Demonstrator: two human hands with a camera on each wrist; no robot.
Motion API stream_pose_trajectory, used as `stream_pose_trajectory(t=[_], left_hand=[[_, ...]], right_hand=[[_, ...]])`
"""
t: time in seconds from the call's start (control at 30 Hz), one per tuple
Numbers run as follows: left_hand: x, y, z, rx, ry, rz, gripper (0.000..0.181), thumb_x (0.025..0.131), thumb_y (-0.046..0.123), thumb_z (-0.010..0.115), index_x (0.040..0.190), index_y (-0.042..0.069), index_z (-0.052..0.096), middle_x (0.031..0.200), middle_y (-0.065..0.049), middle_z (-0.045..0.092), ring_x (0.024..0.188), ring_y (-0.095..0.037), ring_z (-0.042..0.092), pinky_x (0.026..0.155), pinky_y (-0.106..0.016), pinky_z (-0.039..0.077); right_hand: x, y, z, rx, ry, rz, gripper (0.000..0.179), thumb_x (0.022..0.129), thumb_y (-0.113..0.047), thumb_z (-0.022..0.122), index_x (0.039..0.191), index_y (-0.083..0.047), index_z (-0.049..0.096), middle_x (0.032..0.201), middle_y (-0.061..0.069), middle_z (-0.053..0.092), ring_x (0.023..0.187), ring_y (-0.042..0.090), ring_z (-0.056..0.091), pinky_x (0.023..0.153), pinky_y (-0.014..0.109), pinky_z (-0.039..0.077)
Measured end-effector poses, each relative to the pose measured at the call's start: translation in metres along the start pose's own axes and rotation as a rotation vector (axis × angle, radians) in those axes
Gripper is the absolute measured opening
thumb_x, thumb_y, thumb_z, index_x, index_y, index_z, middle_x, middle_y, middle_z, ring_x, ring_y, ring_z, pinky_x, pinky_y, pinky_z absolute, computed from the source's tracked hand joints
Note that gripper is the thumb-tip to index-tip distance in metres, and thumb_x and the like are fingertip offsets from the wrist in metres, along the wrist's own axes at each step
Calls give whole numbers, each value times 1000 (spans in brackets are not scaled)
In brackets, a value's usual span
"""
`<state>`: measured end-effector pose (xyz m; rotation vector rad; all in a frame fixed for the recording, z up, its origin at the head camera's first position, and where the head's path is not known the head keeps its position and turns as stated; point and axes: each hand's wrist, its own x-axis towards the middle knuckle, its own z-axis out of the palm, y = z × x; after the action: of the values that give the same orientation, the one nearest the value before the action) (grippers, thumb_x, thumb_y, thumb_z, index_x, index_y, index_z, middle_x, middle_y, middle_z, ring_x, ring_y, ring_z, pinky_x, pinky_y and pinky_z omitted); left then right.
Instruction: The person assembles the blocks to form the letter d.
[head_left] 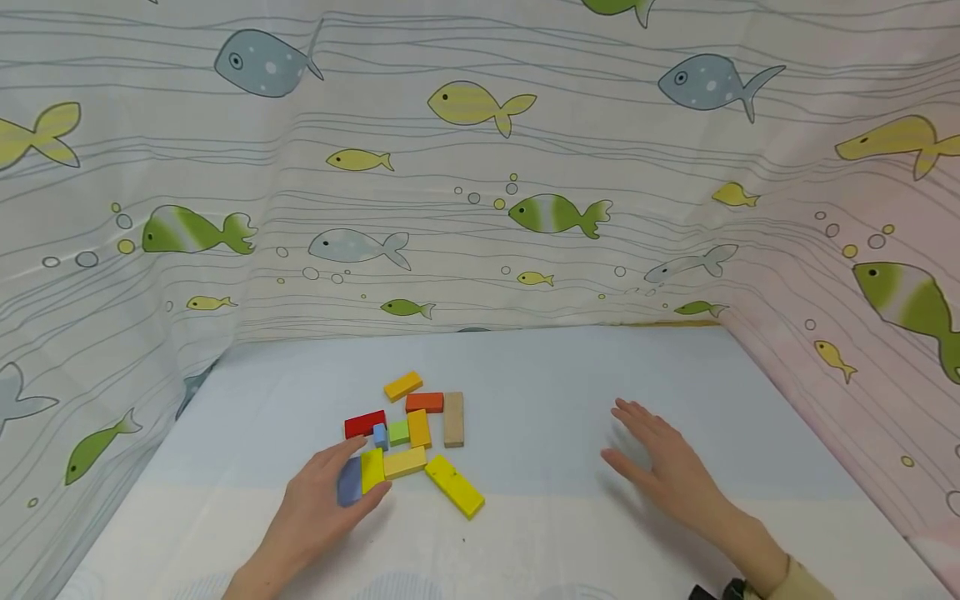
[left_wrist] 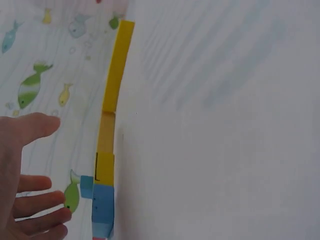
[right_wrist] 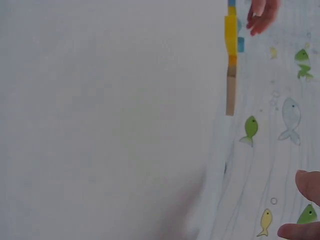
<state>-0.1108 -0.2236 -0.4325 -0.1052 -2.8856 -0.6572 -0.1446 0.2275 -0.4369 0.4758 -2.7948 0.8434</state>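
Observation:
My left hand (head_left: 307, 504) hovers at the near left of a cluster of wooden blocks, thumb and fingers parted around a blue block (head_left: 348, 483) and a yellow block (head_left: 372, 471). In the left wrist view a gap shows between the fingers (left_wrist: 42, 204) and the blocks. Beside these lie a pale yellow block (head_left: 405, 462), a small light blue block (head_left: 381, 436), a green block (head_left: 399, 432) and an orange block (head_left: 419, 429). Away to the right, my right hand (head_left: 671, 471) is held over the table with fingers extended, holding nothing.
Around the cluster lie a red block (head_left: 365, 424), an orange-red block (head_left: 424, 402), another orange piece (head_left: 403, 386), a plain wood block (head_left: 453, 419) and a long yellow block (head_left: 455, 487). Fish-printed cloth (head_left: 450, 167) encloses the pale table (head_left: 555, 392) at the back and sides.

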Motion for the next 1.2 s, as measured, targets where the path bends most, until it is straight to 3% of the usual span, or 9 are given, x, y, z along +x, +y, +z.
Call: stream_pose_trajectory(t=[0.17,0.37,0.5,0.7,0.9,1.2], left_hand=[[1,6,4,-79,95,73,61,80,41,83,130,13,64,128,-8,65,117,-32,60,93,-57,55],[1,24,11,-162,98,110,59,78,37,85,128,13,65,128,-4,66,117,-28,62,93,-51,56],[1,37,17,-194,67,81,59,77,37,86,128,16,65,128,-2,66,119,-26,61,96,-52,55],[0,56,25,-194,-53,-4,59,79,39,84,130,17,64,130,1,65,122,-25,59,101,-49,52],[-2,70,32,-194,-122,-6,63,78,44,83,131,16,64,131,0,64,122,-25,58,101,-50,52],[-2,76,39,-134,-191,-13,71,76,48,84,133,13,61,136,-5,61,123,-28,56,101,-51,52]], right_hand=[[6,-5,7,31,-1,-9,66,94,-50,64,147,-14,48,155,10,44,144,38,37,112,64,32],[14,-13,14,93,-10,-17,68,94,-49,65,150,-16,45,154,7,46,142,37,41,111,63,36],[20,-19,16,141,-30,-11,71,93,-49,67,152,-18,43,154,4,47,141,35,43,112,60,36],[29,-27,21,166,-55,-5,73,91,-53,66,153,-22,41,154,2,47,141,34,44,114,58,37],[39,-35,29,195,-59,-28,76,89,-52,69,152,-18,43,153,5,48,140,32,46,112,55,41],[54,-51,41,248,-121,-35,78,86,-50,74,151,-18,44,152,3,49,140,28,47,112,51,42]])
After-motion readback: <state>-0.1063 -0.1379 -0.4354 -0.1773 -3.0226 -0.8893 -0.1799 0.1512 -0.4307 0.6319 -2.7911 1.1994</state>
